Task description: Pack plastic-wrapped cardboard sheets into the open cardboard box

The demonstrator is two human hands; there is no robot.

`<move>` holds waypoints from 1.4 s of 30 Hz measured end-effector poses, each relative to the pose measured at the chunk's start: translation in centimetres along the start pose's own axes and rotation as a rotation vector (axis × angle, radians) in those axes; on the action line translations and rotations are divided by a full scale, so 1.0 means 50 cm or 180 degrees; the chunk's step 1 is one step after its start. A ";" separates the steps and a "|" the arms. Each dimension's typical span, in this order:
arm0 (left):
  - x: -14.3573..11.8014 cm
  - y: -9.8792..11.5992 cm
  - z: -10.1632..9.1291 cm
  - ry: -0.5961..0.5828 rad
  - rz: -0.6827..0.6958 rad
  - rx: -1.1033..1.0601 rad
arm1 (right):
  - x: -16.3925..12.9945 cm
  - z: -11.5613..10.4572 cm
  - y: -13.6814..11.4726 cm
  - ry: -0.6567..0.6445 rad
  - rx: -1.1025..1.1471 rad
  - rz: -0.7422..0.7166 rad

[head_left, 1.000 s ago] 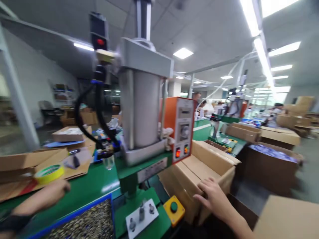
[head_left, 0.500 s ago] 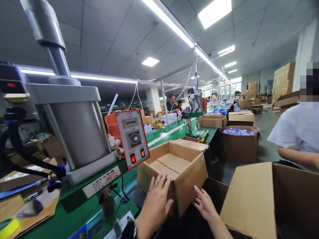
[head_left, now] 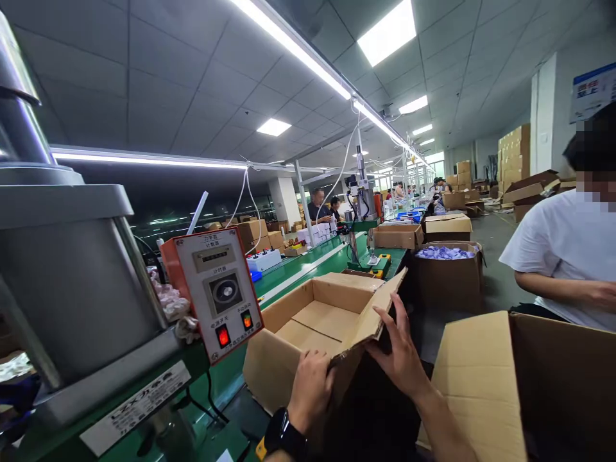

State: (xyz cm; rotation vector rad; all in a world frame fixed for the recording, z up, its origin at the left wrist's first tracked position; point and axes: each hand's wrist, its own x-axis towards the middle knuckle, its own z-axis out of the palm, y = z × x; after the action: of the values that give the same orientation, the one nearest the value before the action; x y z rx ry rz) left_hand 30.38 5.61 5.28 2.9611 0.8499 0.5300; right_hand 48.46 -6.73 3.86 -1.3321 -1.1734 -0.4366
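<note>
We're on a factory assembly floor: a long green conveyor line [head_left: 308, 263] runs up the middle of the frame, a pneumatic press [head_left: 62, 282] at left. Stacked cartons [head_left: 517, 151] at right, workers [head_left: 317, 206] seated along the line.

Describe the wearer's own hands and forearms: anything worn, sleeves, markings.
The left hand is bare, and a black smartwatch with a dark band sits on its wrist. The right hand is bare too, with no ring, watch or glove to be seen. Both forearms are uncovered as far as the picture shows; no sleeve reaches into view. No markings show on either.
</note>
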 end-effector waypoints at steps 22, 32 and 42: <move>-0.001 0.008 0.071 0.0690 -0.0073 -0.0258 | 0.262 0.244 0.042 -0.0055 -0.0360 -0.0542; 0.007 0.010 0.078 0.0634 -0.0128 -0.0132 | 0.150 0.053 0.022 0.0238 0.0047 0.0418; 0.013 0.005 0.075 0.0506 -0.0012 -0.0024 | -0.238 0.102 -0.048 0.0506 0.3821 0.3623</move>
State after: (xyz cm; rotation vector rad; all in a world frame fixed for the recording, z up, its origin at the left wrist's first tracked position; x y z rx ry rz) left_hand 32.25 6.05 1.96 2.9409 0.8626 0.7755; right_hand 39.54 -7.03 -5.81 -0.6466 -0.2286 0.8669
